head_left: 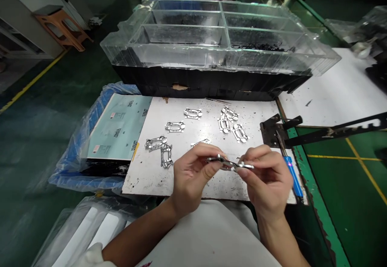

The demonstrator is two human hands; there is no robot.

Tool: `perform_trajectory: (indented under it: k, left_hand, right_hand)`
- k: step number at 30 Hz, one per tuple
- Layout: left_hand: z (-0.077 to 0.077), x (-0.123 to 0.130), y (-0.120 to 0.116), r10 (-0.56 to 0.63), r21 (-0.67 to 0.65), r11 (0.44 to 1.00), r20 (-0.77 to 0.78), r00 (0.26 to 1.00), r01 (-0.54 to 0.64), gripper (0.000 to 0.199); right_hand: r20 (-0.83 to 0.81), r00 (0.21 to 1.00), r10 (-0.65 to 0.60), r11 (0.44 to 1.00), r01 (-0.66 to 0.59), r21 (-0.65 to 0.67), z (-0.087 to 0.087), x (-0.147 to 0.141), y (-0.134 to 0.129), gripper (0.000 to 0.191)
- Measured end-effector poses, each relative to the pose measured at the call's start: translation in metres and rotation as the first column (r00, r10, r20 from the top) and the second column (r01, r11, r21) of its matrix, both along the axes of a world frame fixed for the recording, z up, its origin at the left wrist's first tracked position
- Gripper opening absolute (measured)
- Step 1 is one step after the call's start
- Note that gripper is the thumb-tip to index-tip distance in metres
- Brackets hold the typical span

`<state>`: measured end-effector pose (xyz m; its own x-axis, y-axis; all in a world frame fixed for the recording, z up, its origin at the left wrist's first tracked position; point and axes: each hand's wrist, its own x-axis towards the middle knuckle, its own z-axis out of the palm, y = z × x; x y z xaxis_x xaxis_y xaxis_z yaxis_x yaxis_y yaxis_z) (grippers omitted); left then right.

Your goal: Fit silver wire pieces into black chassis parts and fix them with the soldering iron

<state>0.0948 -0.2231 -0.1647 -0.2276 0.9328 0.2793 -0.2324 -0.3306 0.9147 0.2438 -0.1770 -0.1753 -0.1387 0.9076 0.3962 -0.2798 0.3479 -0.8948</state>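
Between my two hands is a thin silvery metal part, seen nearly edge-on above the table's front. The fingers of my left hand pinch its left end. At its right end my right hand grips it between thumb and fingers. Beyond them, several flat metal frames lie spread on the white tabletop. Three more frames are grouped at the back right. One frame is partly hidden behind my left hand.
A clear divided bin on a black base stands at the back. Blue-green sheets lie in a plastic-lined container on the left. To the right are a blue-handled tool and a black metal bracket.
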Motion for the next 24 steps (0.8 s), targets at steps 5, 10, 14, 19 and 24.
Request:
perform_trajectory:
  k: [5, 10, 14, 19, 24]
  left_hand:
    - [-0.027, -0.012, 0.017, 0.361, 0.236, 0.932, -0.611, 0.704, -0.273, 0.058]
    - [-0.035, -0.023, 0.033, 0.256, 0.365, 0.898, -0.887, 0.386, 0.245, 0.039]
    - [-0.036, -0.017, 0.045, 0.146, 0.282, 0.87, -0.931, 0.335, 0.404, 0.025]
    - [-0.038, -0.008, 0.058, 0.014, 0.177, 0.847, -0.95, 0.313, 0.501, 0.01]
    - [-0.039, -0.004, 0.052, -0.18, 0.059, 0.922, -0.809, 0.559, 0.382, 0.009]
  right_hand:
    - [-0.073, 0.997, -0.031, 0.806, -0.019, -0.591, -0.008, -0.005, 0.002, 0.03]
    - [-0.12, 0.993, -0.02, 0.674, -0.075, -0.735, -0.012, 0.007, 0.006, 0.038]
    - [-0.182, 0.981, -0.071, 0.59, -0.106, -0.8, -0.015, 0.021, 0.005, 0.042]
    - [-0.262, 0.952, -0.159, 0.489, -0.155, -0.859, -0.028, 0.032, 0.004, 0.048]
    - [-0.269, 0.843, -0.465, 0.38, -0.085, -0.921, -0.057, 0.058, 0.015, 0.046]
